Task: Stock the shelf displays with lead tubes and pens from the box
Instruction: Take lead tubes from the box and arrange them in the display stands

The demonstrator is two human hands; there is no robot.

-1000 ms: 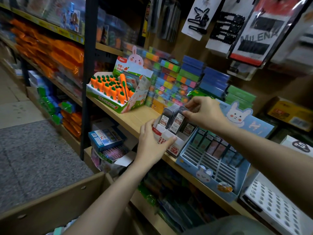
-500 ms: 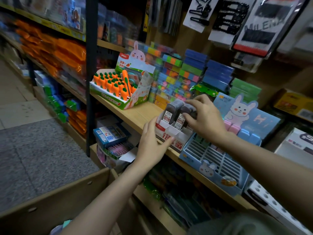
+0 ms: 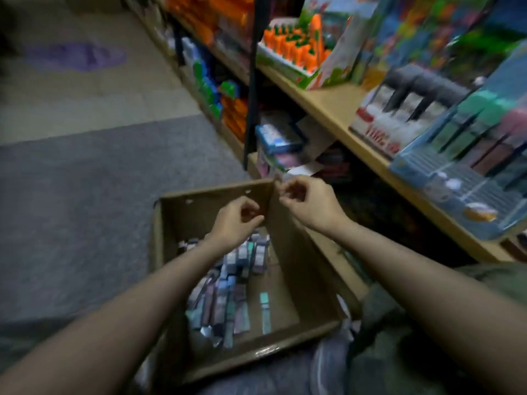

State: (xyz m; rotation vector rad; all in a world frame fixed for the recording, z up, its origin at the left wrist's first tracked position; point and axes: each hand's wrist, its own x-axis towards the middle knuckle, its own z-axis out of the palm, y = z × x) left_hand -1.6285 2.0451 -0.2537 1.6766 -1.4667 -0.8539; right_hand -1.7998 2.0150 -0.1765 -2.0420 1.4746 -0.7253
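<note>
Both hands — left hand [image 3: 235, 220], right hand [image 3: 306, 202] — fingers loosely curled, empty, above the box [image 3: 288, 269]; lead tubes [image 3: 228, 292] lie below the fingers.

Motion blur left nothing readable; red print on the white front of the lead tube display [image 3: 379, 132] on the shelf [image 3: 328, 106] was too smeared to read.

Stationery shop (stocked shelf [image 3: 328, 108] displays)
</note>
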